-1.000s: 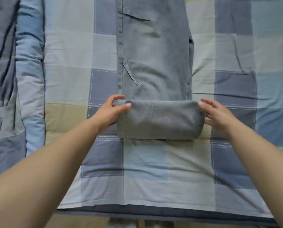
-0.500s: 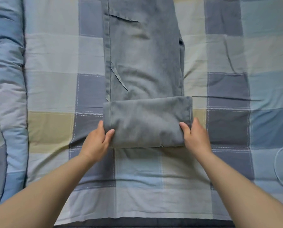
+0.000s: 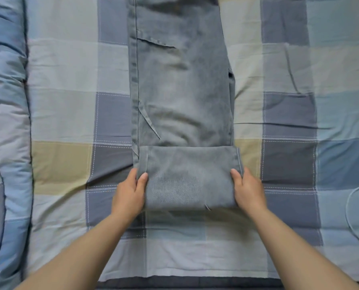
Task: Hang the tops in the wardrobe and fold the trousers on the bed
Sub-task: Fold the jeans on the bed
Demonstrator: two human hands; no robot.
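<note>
Grey-blue trousers [image 3: 182, 84] lie lengthwise on the checked bedsheet [image 3: 65, 114], running away from me. Their near end is folded over into a thick flat band [image 3: 189, 176]. My left hand [image 3: 130, 193] grips the band's left edge, thumb on top and fingers tucked under. My right hand [image 3: 248, 189] grips the right edge the same way. The upper part of the trousers runs out of the top of the view.
A rolled blue patchwork duvet [image 3: 7, 122] lies along the left side of the bed. The bed's near edge [image 3: 187, 283] runs along the bottom. A thin pale cable loop [image 3: 350, 216] lies on the sheet at the right.
Both hands slid from the far corners of the folded band down to its near sides and took hold of it. The band lies flatter and wider than a second ago.
</note>
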